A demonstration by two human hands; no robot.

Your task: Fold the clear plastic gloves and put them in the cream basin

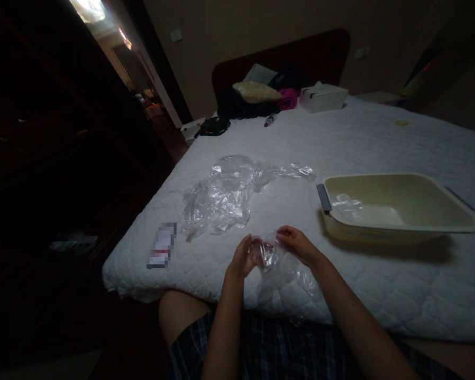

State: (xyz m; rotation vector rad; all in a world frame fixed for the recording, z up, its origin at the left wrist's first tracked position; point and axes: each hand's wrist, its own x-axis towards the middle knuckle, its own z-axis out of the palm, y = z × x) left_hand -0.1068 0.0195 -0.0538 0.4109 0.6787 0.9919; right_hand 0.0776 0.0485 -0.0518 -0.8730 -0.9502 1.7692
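Observation:
Between my two hands is a clear plastic bag (pixel 269 256), crumpled at the top, its lower part hanging over the bed's near edge. My left hand (pixel 243 256) grips its left side, and some of those fingers are behind the film. On the other side my right hand (pixel 295 243) has its fingers closed on the bag's upper right edge. More clear plastic bags (pixel 225 195) lie in a loose, wrinkled heap on the bed just beyond my hands. To the right stands a cream plastic basin (pixel 399 235) with grey handles; a crumpled clear bag (pixel 346 206) lies inside at its left end.
A white quilted bed cover (pixel 206 258) spreads under everything. A pixelated flat object (pixel 162 247) lies near the left edge. Toward the headboard (pixel 285 53) are a white box (pixel 323 98), a beige pillow (pixel 257 92), a magenta roll (pixel 288 99) and dark cloth.

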